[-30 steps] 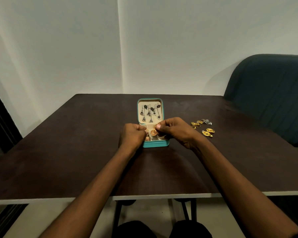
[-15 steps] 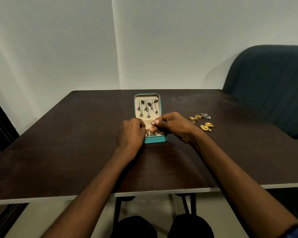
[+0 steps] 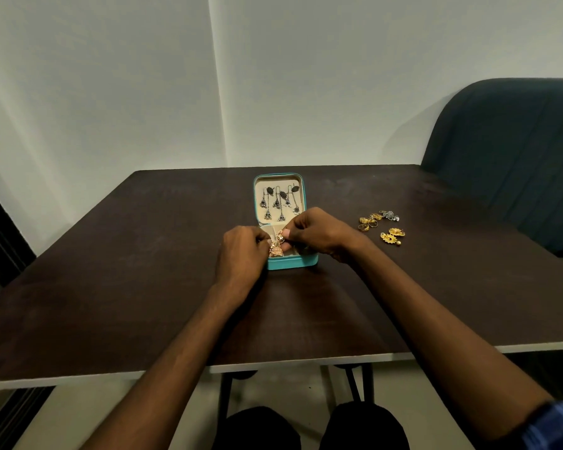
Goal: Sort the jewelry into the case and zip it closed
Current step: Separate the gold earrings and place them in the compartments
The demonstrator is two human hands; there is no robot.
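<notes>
A small teal jewelry case lies open on the dark table, its cream lid panel carrying several dark dangling earrings. Over the lower tray, my right hand pinches the top of a gold bell-shaped earring. My left hand has its fingers curled against the same earring from the left. Both hands hide most of the tray. Loose gold earrings and rings lie on the table to the right of the case.
The dark wooden table reaches to a white wall behind. A dark teal upholstered chair stands at the table's far right corner. My knees show under the near edge.
The gold earring has been lifted a little above the tray between both hands. The view has shifted slightly, and the hands stay at the case.
</notes>
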